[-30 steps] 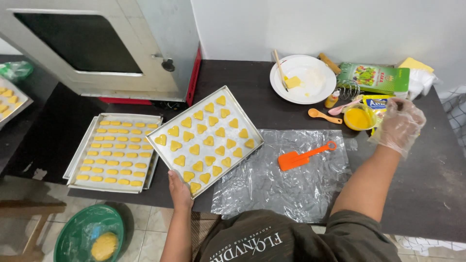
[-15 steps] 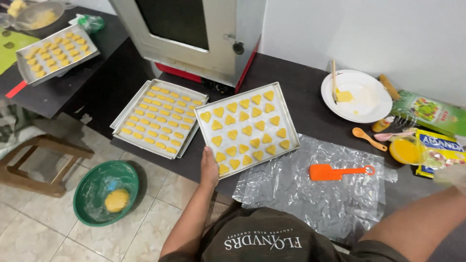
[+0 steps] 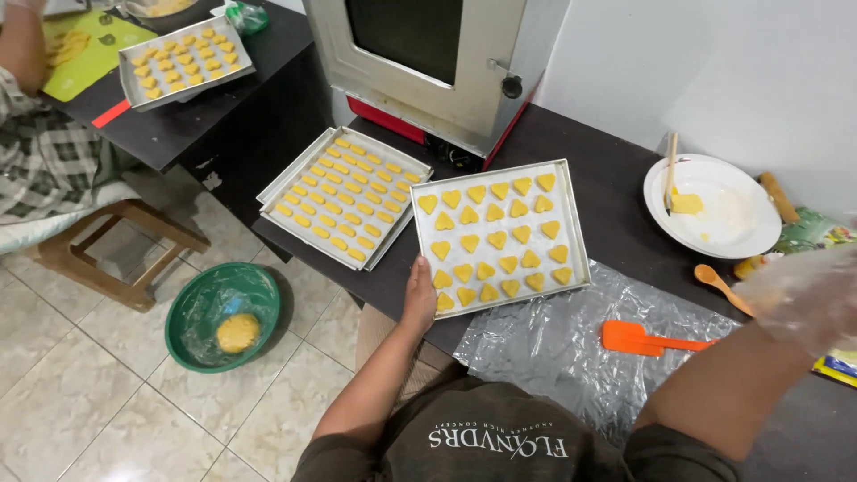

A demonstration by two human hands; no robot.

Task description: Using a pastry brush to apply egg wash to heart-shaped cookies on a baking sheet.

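The left hand [image 3: 418, 299] grips the front edge of the baking tray [image 3: 571, 228] of heart-shaped cookies, fingers closed on its rim, now drawn toward the tabletop's front edge; the gloved right hand [image 3: 799, 299] has lifted off the spread, blurred, fingers indistinguishable.

Right hand [image 3: 803, 299]: blurred, in a clear glove, cut by the right edge; grip unreadable.
Green packet [image 3: 817, 234]: partly behind that hand, cut at the right edge.
Oven [image 3: 428, 54]: top cropped.
Seated person in a checked shirt [image 3: 40, 152]: mostly outside the left edge.
Left hand [image 3: 419, 296]: fingertips hidden under the heart-biscuit tray [image 3: 576, 223].
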